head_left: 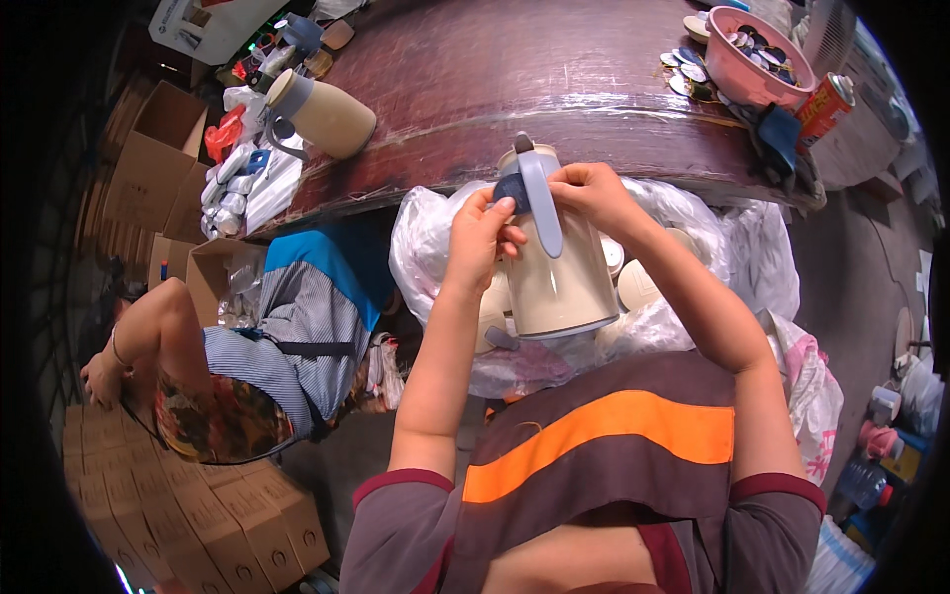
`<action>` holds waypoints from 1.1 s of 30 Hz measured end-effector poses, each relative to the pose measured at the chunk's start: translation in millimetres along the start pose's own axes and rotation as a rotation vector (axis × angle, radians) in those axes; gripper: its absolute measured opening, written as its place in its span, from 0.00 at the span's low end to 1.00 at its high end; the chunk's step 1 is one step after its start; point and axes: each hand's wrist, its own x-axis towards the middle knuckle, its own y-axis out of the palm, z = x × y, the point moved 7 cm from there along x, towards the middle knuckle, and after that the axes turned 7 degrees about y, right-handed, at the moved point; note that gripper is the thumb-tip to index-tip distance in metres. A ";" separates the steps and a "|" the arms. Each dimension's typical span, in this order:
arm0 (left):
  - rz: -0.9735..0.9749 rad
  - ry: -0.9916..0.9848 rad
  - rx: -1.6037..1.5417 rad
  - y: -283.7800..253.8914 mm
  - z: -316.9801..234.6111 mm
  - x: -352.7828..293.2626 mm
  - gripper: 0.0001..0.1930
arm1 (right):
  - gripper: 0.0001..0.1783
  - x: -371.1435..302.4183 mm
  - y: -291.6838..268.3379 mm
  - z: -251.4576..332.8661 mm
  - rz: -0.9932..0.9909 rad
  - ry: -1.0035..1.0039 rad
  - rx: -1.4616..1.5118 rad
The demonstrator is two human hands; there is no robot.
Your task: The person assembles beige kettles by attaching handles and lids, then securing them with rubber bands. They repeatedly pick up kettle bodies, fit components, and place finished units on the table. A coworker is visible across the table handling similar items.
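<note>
A cream vacuum jug (562,292) with a grey handle (540,203) lies tilted before me at the table's near edge, its top away from me. On the handle's left side, my left hand (482,236) pinches a dark blue tag (512,190) between thumb and fingers. My right hand (597,201) is closed at the handle's right side, fingertips pressed together; what they hold is too small to make out. Under the jug, a clear plastic bag (430,238) holds more cream jugs (641,285), partly hidden by the jug and my arms.
Another cream jug (332,117) stands on the dark red table (475,79) at left. A pink basin (760,57) of tags, loose tags (683,71) and a red spray can (827,107) sit at far right. A co-worker (257,366) is at my left, near stacked cartons (198,515).
</note>
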 end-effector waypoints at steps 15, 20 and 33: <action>-0.351 0.398 0.070 -27.1 -39.1 4.6 0.11 | 0.17 -34.1 11.3 36.9 0.365 -0.036 0.845; -0.248 0.644 0.281 -0.2 -72.4 -6.8 0.14 | 0.20 -29.6 4.1 61.0 0.083 -0.113 0.503; 0.032 0.003 -0.191 26.9 -27.0 -12.1 0.13 | 0.20 -24.4 20.0 71.0 -0.200 -0.232 -0.119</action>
